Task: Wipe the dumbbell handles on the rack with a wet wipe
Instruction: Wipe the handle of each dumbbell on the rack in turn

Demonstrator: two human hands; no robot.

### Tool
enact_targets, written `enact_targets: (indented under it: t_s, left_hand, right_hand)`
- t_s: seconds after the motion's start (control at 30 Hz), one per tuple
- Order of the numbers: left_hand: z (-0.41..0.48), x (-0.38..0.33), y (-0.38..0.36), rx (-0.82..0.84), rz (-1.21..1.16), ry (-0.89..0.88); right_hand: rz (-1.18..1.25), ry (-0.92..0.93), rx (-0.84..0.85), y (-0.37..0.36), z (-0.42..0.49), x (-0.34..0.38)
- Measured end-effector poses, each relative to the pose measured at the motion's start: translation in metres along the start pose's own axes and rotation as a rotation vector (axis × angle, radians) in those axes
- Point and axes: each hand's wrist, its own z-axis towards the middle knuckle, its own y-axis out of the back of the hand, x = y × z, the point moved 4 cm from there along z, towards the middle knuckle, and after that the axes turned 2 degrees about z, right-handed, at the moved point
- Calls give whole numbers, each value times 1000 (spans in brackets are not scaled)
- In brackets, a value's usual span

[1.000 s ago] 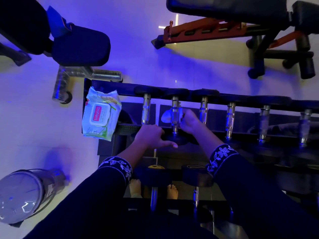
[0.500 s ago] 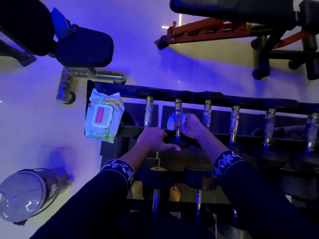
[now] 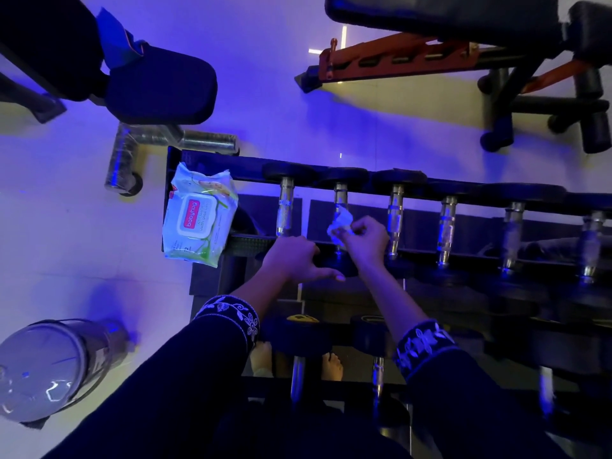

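Right hand [image 3: 367, 240] now drawn slightly off the second dumbbell handle [image 3: 340, 197], fingers pinching the crumpled wet wipe [image 3: 339, 225] against it, left hand [image 3: 294, 260] curled on the rack [image 3: 463, 188] rail beside it, wipes pack [image 3: 197, 217] left of that handle, weight bench [image 3: 430, 54] beyond.

Blue-violet light tints the pale floor [image 3: 59, 226]. The wipe [image 3: 339, 223] is white; the wipes pack [image 3: 198, 220] is white and green with a red label. Handles [image 3: 447, 223] gleam silver, dumbbell heads [image 3: 288, 172] black. Both sleeves [image 3: 231, 314] are dark with white floral embroidery. The bench frame [image 3: 397, 59] is orange.
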Motion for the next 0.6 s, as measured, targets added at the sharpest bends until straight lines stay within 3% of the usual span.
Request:
enact_targets:
  t_s: [0.17,0.4,0.6]
  left_hand:
    - [-1,1,1,16,-3,13]
    - [3,3,-6,-1,-18,-5]
    - [0,2,-3,-2,-23,14]
  right_hand:
    - [55,50,-161,-6,38,47]
    - [-92,109,-67,-3,-1,4]
    - [169,-91,-42,-6,36,23]
